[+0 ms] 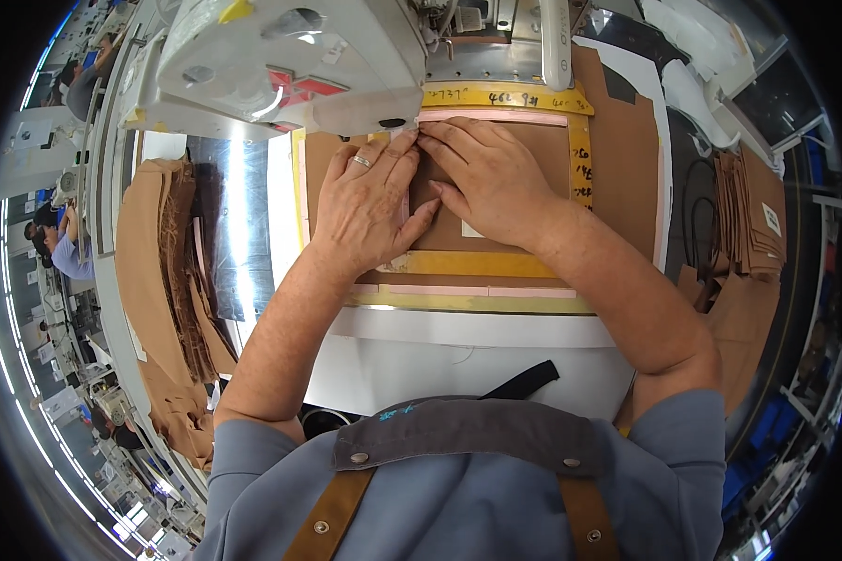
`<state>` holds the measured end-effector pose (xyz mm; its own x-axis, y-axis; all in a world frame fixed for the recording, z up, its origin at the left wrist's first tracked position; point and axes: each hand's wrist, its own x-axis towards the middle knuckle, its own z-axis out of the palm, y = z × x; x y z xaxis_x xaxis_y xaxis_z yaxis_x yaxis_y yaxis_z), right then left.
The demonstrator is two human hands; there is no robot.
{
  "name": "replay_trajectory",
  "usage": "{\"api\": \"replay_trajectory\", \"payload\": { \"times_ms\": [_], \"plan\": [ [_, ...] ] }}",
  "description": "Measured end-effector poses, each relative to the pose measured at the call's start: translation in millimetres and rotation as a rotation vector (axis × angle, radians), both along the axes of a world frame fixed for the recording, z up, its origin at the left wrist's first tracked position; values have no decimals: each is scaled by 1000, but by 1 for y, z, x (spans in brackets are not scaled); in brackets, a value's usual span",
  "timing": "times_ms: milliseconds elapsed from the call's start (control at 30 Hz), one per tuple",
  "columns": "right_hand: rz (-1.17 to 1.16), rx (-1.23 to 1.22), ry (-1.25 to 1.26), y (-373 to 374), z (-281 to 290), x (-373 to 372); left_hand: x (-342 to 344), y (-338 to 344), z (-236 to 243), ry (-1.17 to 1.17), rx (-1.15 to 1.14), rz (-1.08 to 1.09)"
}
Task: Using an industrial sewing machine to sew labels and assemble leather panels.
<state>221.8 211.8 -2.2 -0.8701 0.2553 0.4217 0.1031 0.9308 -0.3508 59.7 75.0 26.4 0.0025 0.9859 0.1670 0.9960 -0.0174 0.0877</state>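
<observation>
Both hands rest on a brown fabric panel (544, 150) framed by yellow template strips (482, 265) with handwritten marks. My left hand (370, 201), with a ring on one finger, lies flat, its fingers stretched forward and its thumb pointing inward. Beside it, my right hand (491, 178) is spread palm down, fingertips almost meeting the left ones at the pink strip (500, 117) along the far side. A small white label (470, 230) shows partly under the right hand. The white head of a sewing machine (281, 84) overhangs the fabric just beyond my left fingers.
On the left stands a stack of brown cut fabric pieces (145, 252) beside a shiny metal surface (239, 220). More brown pieces (744, 215) are piled at the right, near a dark cable (695, 210). A black strap (524, 380) lies at the white table's near edge.
</observation>
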Motion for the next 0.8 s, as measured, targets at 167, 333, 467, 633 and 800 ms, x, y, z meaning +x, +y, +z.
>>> {"api": "replay_trajectory", "payload": {
  "times_ms": [167,333,467,633,800],
  "plan": [
    [-4,30,7,3,-3,0,0,4,-1,-5,3,15],
    [-39,43,-51,9,6,26,-3,0,-1,-9,6,19],
    [-137,115,-140,21,18,61,0,1,1,-26,-3,34],
    [-267,244,-138,24,21,90,3,2,2,-11,-25,53],
    [-351,279,-165,17,26,99,3,2,0,0,-3,39]
  ]
}}
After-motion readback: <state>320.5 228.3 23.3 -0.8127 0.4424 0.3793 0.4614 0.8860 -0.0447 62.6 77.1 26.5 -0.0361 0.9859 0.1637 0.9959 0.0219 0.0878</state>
